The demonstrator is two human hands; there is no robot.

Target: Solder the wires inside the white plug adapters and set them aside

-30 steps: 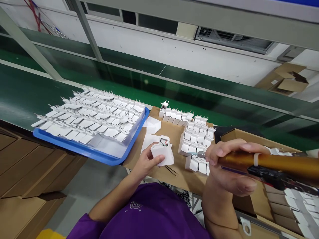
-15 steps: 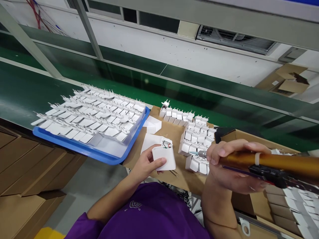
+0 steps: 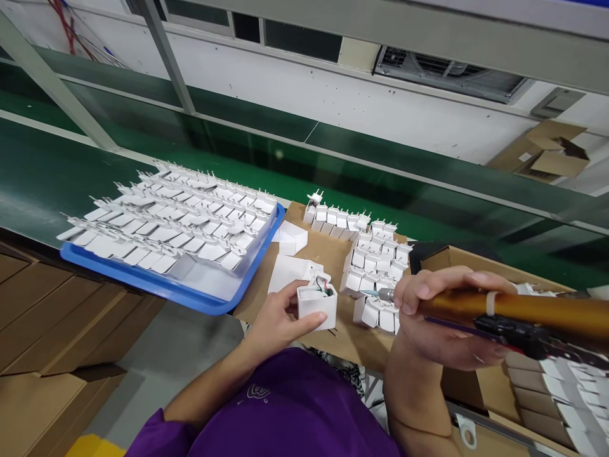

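Observation:
Between the thumb and fingers of my left hand [image 3: 284, 317] is a white charger housing [image 3: 317, 311], its open top showing dark, red and green wires inside. My right hand [image 3: 447, 317] is wrapped round a gold-coloured glue gun [image 3: 537, 309] with a dark lever below it. The gun's pale, narrow nozzle [image 3: 379, 294] points left, to the right of the housing and apart from it. Behind the nozzle stand rows of white plug housings [image 3: 375, 263] with pins sticking up.
A blue tray [image 3: 209, 306] on the left bears many white plug units. White paper pieces [image 3: 290, 238] lie on the brown cardboard [image 3: 318, 254]. At right, a cardboard box [image 3: 485, 393] stands beside more white units. The green conveyor [image 3: 228, 166] runs behind.
My left hand has tilted the charger housing, so its open top and wires now show more, and shifted it slightly right. The right hand and glue gun have hardly moved.

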